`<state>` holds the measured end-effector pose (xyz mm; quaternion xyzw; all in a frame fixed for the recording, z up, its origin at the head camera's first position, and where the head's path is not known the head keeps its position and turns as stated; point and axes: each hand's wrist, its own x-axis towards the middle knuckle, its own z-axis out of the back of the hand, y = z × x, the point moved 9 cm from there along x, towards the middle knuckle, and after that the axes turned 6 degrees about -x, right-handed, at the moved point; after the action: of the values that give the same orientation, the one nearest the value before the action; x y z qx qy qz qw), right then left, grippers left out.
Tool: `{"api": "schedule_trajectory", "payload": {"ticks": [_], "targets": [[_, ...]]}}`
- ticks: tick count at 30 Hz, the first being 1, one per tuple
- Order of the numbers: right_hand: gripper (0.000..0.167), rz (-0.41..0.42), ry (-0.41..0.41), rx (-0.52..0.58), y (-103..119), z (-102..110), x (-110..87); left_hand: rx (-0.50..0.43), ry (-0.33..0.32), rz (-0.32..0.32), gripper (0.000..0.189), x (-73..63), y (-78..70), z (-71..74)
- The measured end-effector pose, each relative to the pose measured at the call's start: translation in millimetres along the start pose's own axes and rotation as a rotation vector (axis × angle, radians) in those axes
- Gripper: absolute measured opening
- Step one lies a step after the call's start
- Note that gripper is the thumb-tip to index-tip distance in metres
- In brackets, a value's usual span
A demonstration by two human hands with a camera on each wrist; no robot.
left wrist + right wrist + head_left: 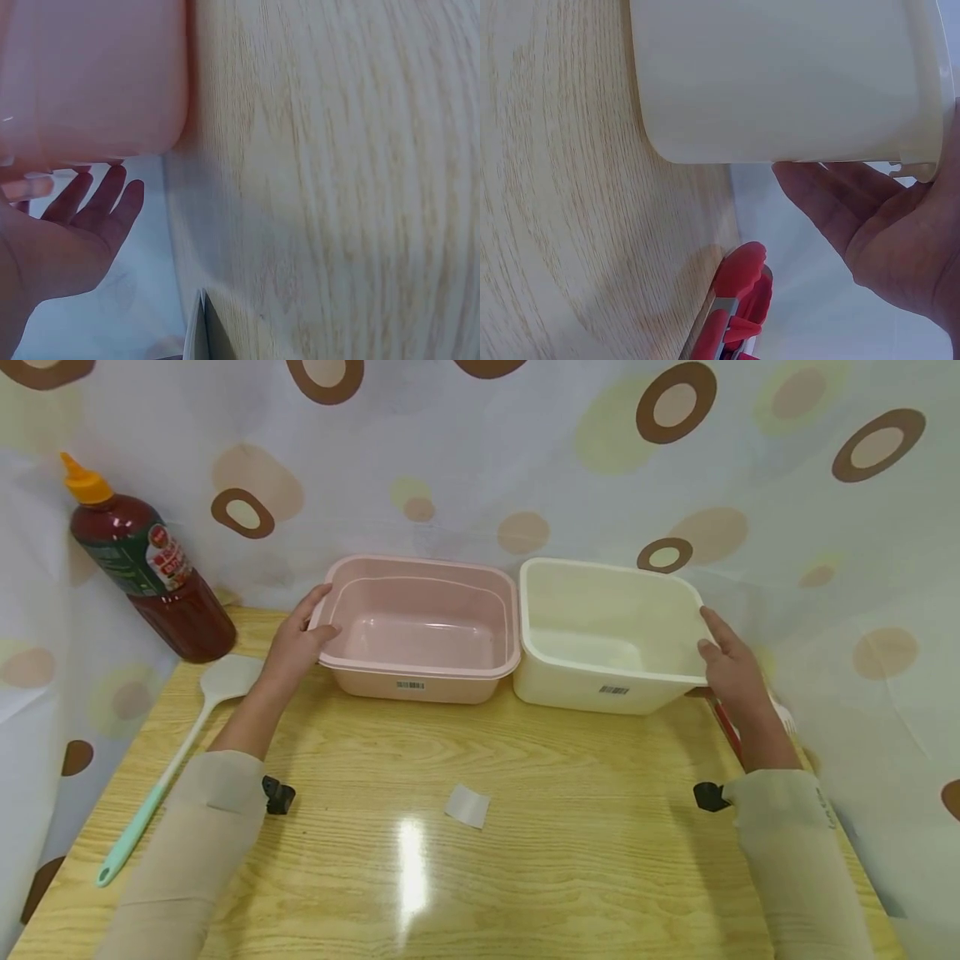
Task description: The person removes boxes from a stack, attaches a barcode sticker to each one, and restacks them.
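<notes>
A pink plastic basin (420, 687) and a cream plastic basin (577, 693) stand side by side against the back curtain, their rims nearly touching. At the pink basin's left end, my left hand (291, 647) holds the rim, thumb over the edge and fingers along the outer wall. My right hand (737, 675) grips the cream basin's right rim in the same way. In the left wrist view, fingertips (129, 201) lie against the pink wall underneath the rim. The right wrist view has fingers (810, 191) against the cream basin's outer side.
A sauce bottle (153, 577) with an orange cap stands at the back left. Near it lies a white spatula (183, 752) with a mint handle. Red-tipped tongs (739, 277) lie beyond the right hand. A small white paper piece (468, 807) rests mid-table.
</notes>
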<state>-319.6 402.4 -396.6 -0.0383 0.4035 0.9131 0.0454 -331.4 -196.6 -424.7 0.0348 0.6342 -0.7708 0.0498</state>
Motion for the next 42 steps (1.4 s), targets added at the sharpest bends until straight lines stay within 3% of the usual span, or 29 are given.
{"api": "schedule_trajectory", "payload": {"ticks": [24, 34, 42], "targets": [[0.055, -0.001, 0.003, 0.071, 9, -2, -5.4, -0.020, -0.008, -0.018, 0.068, 0.3, -0.3, -1.0], [0.055, 0.005, -0.004, 0.016, 1, -1, -0.5, -0.017, 0.000, -0.014, 0.068, 0.3, -0.7, 0.3], [0.057, 0.047, 0.041, 0.019, 14, -3, -2.9, 0.008, 0.004, 0.017, 0.066, -0.8, 0.6, 0.4]]}}
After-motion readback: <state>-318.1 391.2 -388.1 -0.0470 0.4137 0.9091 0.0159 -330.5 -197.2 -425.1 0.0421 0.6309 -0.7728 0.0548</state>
